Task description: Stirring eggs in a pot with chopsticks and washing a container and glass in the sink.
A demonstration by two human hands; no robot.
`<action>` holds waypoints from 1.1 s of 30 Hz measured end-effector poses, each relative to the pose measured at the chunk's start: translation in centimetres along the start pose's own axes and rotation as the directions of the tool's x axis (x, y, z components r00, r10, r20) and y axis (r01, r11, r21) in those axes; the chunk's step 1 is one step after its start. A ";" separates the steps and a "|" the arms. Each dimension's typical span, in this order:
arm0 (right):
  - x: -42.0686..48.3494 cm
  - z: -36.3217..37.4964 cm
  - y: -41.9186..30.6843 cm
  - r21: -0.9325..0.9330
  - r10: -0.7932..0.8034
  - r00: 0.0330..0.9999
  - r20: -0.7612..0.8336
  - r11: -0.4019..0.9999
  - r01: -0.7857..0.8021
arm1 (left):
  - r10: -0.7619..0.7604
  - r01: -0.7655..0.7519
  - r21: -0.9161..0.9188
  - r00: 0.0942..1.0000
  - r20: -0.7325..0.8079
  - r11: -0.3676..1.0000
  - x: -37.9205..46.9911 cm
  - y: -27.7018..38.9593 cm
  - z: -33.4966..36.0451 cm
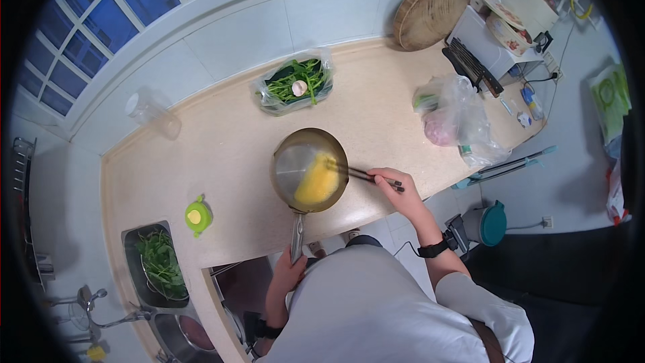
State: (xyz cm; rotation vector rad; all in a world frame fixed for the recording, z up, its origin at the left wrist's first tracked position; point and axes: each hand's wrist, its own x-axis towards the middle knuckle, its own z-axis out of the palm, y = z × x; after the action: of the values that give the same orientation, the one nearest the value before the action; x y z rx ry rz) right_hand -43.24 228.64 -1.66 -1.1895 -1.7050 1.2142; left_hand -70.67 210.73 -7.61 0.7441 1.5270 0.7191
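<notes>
My left hand (289, 273) grips the metal handle (298, 234) of a round metal pan (285, 171) near the counter's front edge. Inside the pan, yellow beaten egg (317, 184) is pooled to the right and front, and bare metal shows at the left. My right hand (400, 190) holds a pair of dark chopsticks (360, 174). Their tips are blurred and sit in the egg. Behind the pan, a plastic bag (295, 107) holds cut green stems (282, 85), with a piece of eggshell (299, 88) lying on top.
At left are a green gadget (197, 216), a clear jar (156, 116), and a sink (132, 257) with leafy greens (162, 264). A plastic bag (458, 111), a knife rack (471, 68) and a round wooden board (431, 12) stand at right. A lidded bin (493, 225) is on the floor.
</notes>
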 end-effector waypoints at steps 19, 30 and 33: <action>-0.2 -0.8 -0.5 0.352 0.178 0.977 0.117 0.913 -0.208 | -0.007 0.008 0.040 1.000 -0.015 0.999 -0.2 0.7 0.2; -0.1 -1.4 -0.5 0.332 0.236 0.946 0.221 0.894 -0.300 | -0.014 0.016 0.125 1.000 -0.018 0.992 0.3 -0.7 -0.3; 0.1 -0.3 0.3 0.213 0.095 0.993 -0.073 0.974 -0.078 | 0.002 0.001 0.152 1.000 -0.016 0.988 0.3 -0.7 -0.2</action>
State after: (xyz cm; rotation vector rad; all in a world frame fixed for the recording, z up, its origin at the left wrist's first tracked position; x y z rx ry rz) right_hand -42.89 228.84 -1.88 -1.1776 -1.4386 1.3426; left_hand -70.91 210.59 -8.33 0.8547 1.6093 0.6145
